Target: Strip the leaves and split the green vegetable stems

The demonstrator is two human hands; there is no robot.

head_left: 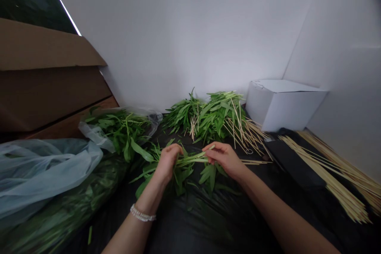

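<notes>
The left hand point(170, 158) and right hand point(222, 156) pinch a loose bunch point(195, 158) over there, its slim stems pale green, its pointed leaves darker.

No text, label, brand, number or sign can be read here. The white box point(287, 103) shows plain sides, the cardboard box point(47, 83) at the left has no legible print on its visible faces, and no lettering can be made out on the clear plastic bag point(50, 166) or the black case point(300, 162).
</notes>
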